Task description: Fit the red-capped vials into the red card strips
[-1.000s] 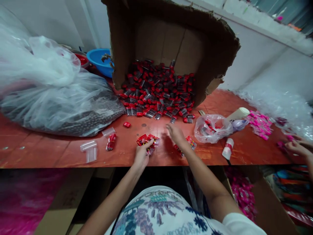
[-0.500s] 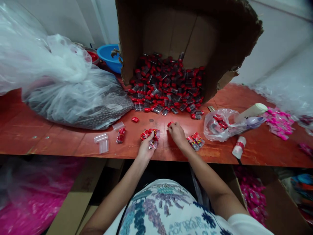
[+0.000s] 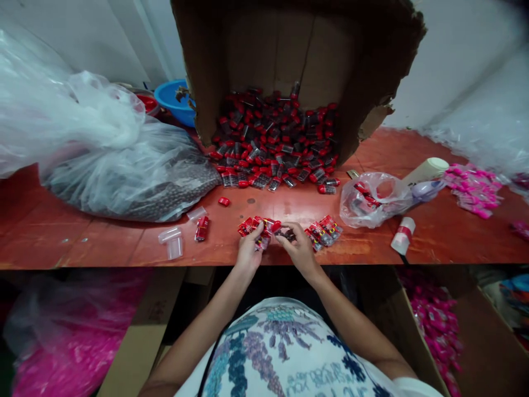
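- You are seemingly matching a small clear plastic container with a red cap [image 3: 274,225] to one of the thin red-printed plastic packets [image 3: 247,226]; this is a judgement, as your fingers are hiding the packet's mouth.
- You are best served by holding that mouth wide with the left thumb and aiming the container straight along the packet, so no edge is catching.
- You are probably handling film that creases easily, so a light, even push is suiting it better than a hard one.
- Your left grip [image 3: 249,248] is pinching the fanned packets, thumb on top.
- Your right grip [image 3: 303,251] is curling around the container, thumb and fingers pressing in from either side.
- The container is lying between your two grips, its red cap facing the left thumb; whether the cap is touching film you cannot tell.
- Just right of your right grip, an overlapping row of red-printed packets with dark contents [image 3: 324,232] is lying on the orange-red worktop [image 3: 124,242].
- Beyond both grips, a heap of red-capped containers [image 3: 275,146] is resting in and before a torn brown cardboard box [image 3: 202,66].
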Tool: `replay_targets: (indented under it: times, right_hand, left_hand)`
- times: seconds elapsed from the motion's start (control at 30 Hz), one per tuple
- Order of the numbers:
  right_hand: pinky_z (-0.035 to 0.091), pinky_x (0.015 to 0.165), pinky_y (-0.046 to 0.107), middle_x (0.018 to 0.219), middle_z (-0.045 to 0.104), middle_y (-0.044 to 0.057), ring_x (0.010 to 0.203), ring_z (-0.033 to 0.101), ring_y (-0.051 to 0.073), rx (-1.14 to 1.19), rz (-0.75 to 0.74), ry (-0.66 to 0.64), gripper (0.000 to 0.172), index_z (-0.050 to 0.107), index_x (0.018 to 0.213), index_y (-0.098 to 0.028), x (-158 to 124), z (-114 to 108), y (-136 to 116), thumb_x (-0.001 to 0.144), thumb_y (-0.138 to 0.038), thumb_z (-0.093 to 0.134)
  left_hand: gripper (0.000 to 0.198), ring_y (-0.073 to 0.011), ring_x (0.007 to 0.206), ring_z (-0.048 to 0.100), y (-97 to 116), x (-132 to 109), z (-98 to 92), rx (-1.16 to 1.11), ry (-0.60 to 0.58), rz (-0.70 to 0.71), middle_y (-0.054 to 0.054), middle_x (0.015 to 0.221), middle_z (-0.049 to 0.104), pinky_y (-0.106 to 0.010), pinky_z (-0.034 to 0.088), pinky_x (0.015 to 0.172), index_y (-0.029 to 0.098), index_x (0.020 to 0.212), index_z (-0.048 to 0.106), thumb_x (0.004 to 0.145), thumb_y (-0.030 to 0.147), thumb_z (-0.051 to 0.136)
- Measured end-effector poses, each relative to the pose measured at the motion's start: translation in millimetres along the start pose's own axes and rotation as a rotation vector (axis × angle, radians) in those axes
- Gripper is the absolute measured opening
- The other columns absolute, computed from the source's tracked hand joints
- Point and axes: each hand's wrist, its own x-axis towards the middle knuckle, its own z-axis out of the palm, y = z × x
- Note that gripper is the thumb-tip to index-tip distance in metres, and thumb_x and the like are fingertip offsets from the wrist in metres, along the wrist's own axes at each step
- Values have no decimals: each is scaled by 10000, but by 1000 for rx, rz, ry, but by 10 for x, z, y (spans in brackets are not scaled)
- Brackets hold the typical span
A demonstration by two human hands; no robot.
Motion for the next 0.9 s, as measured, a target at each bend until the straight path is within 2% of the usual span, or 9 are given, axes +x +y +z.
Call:
replay_targets:
  times: [0.1,0.23,0.37,0.57,0.67,0.77,0.9]
  right_hand:
    - [465,787,296,1003,626,31,851,586,169,7,26,-6,303,597,1101,-236,-41,-22,2,798,-242,603]
    - [465,749,279,970,646,23,805,590,158,128,89,-31,303,628,1097,-240,-72,-63,-5,794,-252,617]
    - [466,744,272,978,622,27,827,584,157,185,96,-14,294,670,1067,-247,-70,-128,-7,774,-249,643]
    - [497,761,301,926,633,20,802,600,162,374,253,25,370,639,1037,-224,-97,-120,-13,683,-285,731]
    - [510,770,304,917,633,13,822,617,165,448,270,60,419,593,1042,-227,-124,-79,-31,654,-258,746]
    - [513,792,304,911,640,8,842,627,163,464,262,77,398,585,1010,-229,-140,-68,-52,649,-247,752]
    - [522,797,320,903,663,11,835,643,171,491,297,44,340,612,946,-215,-147,-94,-76,646,-273,763]
  left_hand:
    - [159,-137,561,643,-24,-36,-4,49,-6,73,-33,681,694,-239,527,551,101,744,667,616,70,756]
    - [280,-134,618,652,-35,-77,0,91,-80,192,-19,719,702,-255,536,645,115,770,675,529,115,817]
    - [328,-128,651,651,-36,-146,30,133,-142,266,-5,743,701,-256,522,686,133,790,677,503,161,835]
    - [257,-106,571,609,-89,-215,26,242,-232,265,18,650,660,-223,490,610,134,695,651,507,165,825]
    - [239,-100,550,587,-106,-224,2,285,-281,253,21,614,634,-214,475,576,131,653,631,507,148,819]
    - [226,-87,537,562,-83,-233,-16,337,-336,284,29,591,613,-193,451,542,135,638,621,516,135,812]
    - [239,-109,593,596,-25,-271,-10,423,-372,289,7,642,654,-212,477,589,140,682,648,510,130,814]
